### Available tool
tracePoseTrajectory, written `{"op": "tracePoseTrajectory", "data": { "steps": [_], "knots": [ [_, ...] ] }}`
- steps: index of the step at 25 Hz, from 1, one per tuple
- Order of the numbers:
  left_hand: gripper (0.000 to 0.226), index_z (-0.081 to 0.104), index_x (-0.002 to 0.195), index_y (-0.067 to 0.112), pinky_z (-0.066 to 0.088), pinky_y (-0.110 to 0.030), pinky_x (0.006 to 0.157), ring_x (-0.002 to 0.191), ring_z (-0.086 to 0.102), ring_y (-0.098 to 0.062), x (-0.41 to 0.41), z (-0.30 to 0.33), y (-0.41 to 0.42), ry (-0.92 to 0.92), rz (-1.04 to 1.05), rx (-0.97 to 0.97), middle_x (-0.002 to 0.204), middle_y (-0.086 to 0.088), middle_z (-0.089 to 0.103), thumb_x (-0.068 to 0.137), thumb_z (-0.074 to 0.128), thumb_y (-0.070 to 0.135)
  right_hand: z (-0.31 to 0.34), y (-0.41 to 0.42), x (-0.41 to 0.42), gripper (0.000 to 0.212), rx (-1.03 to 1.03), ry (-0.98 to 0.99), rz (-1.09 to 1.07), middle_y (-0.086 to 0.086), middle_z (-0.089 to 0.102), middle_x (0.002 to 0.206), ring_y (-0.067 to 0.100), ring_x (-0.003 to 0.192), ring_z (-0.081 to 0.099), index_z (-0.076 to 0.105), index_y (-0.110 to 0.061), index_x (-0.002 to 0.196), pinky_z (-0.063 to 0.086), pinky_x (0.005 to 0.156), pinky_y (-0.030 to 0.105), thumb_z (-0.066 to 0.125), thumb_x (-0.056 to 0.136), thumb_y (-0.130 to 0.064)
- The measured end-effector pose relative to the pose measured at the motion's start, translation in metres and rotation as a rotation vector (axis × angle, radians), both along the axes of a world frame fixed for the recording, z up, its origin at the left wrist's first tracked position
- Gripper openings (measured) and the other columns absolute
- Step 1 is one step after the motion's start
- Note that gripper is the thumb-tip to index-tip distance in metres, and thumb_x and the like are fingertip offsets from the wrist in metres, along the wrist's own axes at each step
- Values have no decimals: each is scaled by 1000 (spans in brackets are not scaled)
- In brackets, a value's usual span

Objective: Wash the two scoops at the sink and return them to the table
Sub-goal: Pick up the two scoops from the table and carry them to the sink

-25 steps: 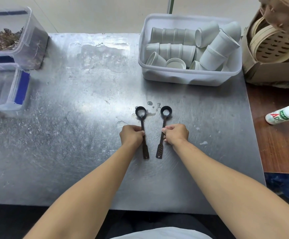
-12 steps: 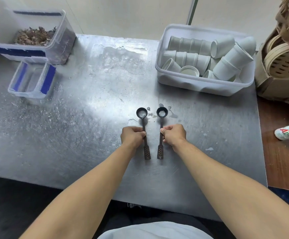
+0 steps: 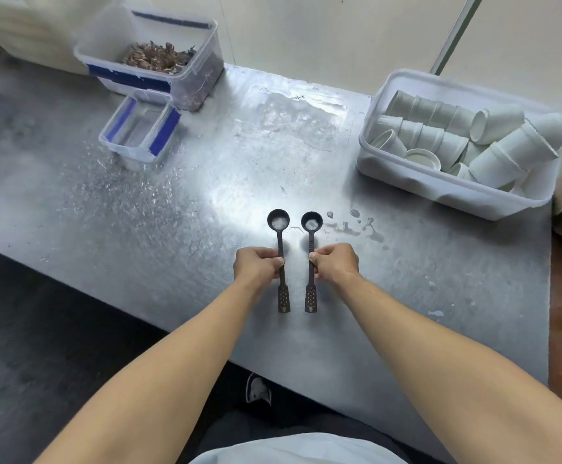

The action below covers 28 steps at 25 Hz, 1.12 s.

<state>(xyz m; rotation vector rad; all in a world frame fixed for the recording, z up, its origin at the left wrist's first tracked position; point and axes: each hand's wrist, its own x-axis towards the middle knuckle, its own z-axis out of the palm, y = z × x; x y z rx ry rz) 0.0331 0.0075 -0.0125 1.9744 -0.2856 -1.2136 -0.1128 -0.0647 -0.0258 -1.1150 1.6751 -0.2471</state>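
We are looking down at a scratched steel desk [image 3: 205,202] that is filling most of the view, its near edge running diagonally from the left toward our body. At the right rear, a white tub [image 3: 447,192] is sitting close to the right edge, holding stacked paper cups [image 3: 494,152]. At the left rear, a clear bin [image 3: 202,78] with blue tape is holding dry brown material, and a smaller clear container [image 3: 138,132] is standing just in front of it, touching or nearly so. Between these groups the middle of the desk is lying open, and bare metal is stretching left of our hands to the near edge.

We are holding two black scoops side by side, near each other but apart, near the desk's centre. Their long axes are running away from us, nearly parallel: bowls pointing to the far wall, perforated flat ends pointing back at us. Our left hand [image 3: 259,266] is curling closed around the stem of the left scoop [image 3: 281,293], and our right hand [image 3: 334,264] is gripping the stem of the right scoop [image 3: 310,296] the same way. We cannot tell whether the scoops are resting on the metal or hanging just above it. Small water drops [image 3: 356,222] are lying just right of the right bowl.
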Motion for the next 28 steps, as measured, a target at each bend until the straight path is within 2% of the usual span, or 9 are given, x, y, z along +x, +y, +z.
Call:
{"op": "tracePoseTrajectory", "data": {
  "steps": [3, 8, 13, 15, 18, 21, 25, 28],
  "knots": [
    [17, 68, 91, 2, 63, -40, 74, 70, 73, -28, 19, 0, 21, 18, 86, -16, 95, -22, 74, 81, 72, -11, 2, 10, 23, 21, -9, -17, 54, 6, 76, 87, 19, 69, 71, 68, -20, 70, 64, 83, 44, 78, 89, -15],
    [19, 68, 94, -2, 62, -31, 64, 71, 77, -26, 48, 0, 70, 48, 219, -69, 93, -20, 75, 79, 75, -12, 9, 38, 62, 12, -26, -29, 213, 14, 77, 93, 30, 86, 76, 73, -12, 77, 63, 85, 46, 75, 89, -14],
    [20, 70, 96, -2, 61, -27, 61, 72, 77, -23, 83, 6, 136, 69, 341, -92, 89, -16, 76, 79, 75, -11, 18, 79, 113, 8, -31, -32, 365, 15, 77, 91, 29, 78, 76, 75, -5, 85, 64, 82, 46, 74, 89, -12],
    [18, 70, 93, 2, 60, -24, 59, 72, 76, -21, 97, 9, 161, 65, 371, -97, 90, -15, 75, 80, 75, -10, 20, 96, 131, 8, -27, -25, 404, 16, 77, 90, 29, 74, 76, 73, -7, 82, 64, 81, 45, 74, 89, -11],
    [17, 70, 89, 4, 58, -22, 56, 70, 74, -18, 124, 13, 211, 61, 452, -105, 87, -13, 74, 81, 75, -9, 21, 133, 167, 8, -21, -20, 484, 15, 77, 86, 29, 73, 77, 73, -6, 81, 65, 80, 45, 75, 89, -10],
    [17, 70, 95, 0, 60, -24, 57, 73, 74, -21, 151, 12, 263, 52, 533, -112, 88, -16, 74, 81, 75, -9, 21, 174, 202, 8, -34, -29, 554, 14, 76, 84, 29, 70, 77, 72, -4, 83, 66, 76, 45, 76, 88, -9],
    [18, 70, 95, 0, 61, -26, 59, 74, 75, -22, 178, 12, 334, 48, 646, -115, 89, -18, 74, 79, 77, -8, 19, 234, 246, 16, -65, -3, 677, 10, 75, 76, 24, 62, 77, 71, -9, 74, 66, 73, 45, 76, 89, -11],
    [21, 71, 97, -3, 61, -26, 59, 73, 75, -23, 200, 11, 390, 43, 736, -118, 89, -18, 74, 78, 77, -8, 20, 284, 282, 21, -62, -17, 785, 11, 76, 73, 26, 67, 78, 71, -14, 69, 66, 76, 46, 75, 89, -13]
  ]
}}
